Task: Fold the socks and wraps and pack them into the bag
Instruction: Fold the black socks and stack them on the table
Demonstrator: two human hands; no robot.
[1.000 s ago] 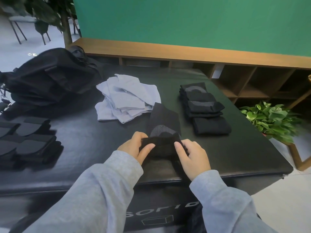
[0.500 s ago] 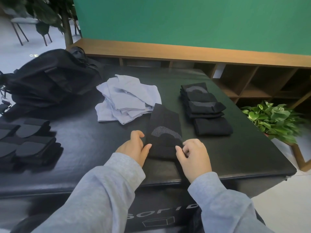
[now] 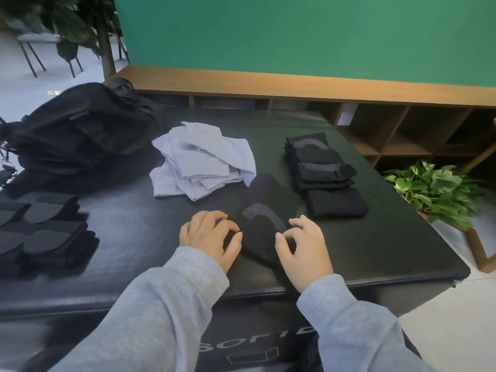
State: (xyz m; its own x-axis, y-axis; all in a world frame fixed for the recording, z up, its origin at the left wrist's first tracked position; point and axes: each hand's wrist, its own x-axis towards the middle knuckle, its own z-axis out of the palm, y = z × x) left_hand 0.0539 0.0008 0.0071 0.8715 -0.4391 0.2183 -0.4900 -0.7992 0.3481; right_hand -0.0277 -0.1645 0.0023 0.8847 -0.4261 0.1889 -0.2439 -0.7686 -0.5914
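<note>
We find a black sock (image 3: 264, 224) with a grey heel mark lying flat on the dark tabletop (image 3: 375, 251), near its front edge. Our left hand (image 3: 212, 237) rests at the sock's left edge, fingers curled, thumb touching the fabric; whether it grips we cannot tell. Our right hand (image 3: 303, 248) has its fingers bent over the sock's right edge, thumb and forefinger apparently pinching it. A pile of pale blue wraps (image 3: 204, 165) lies beyond the sock, folded black socks (image 3: 324, 173) to the right, more folded dark pieces (image 3: 45, 226) at far left, and the black bag (image 3: 80, 130) at the back left.
</note>
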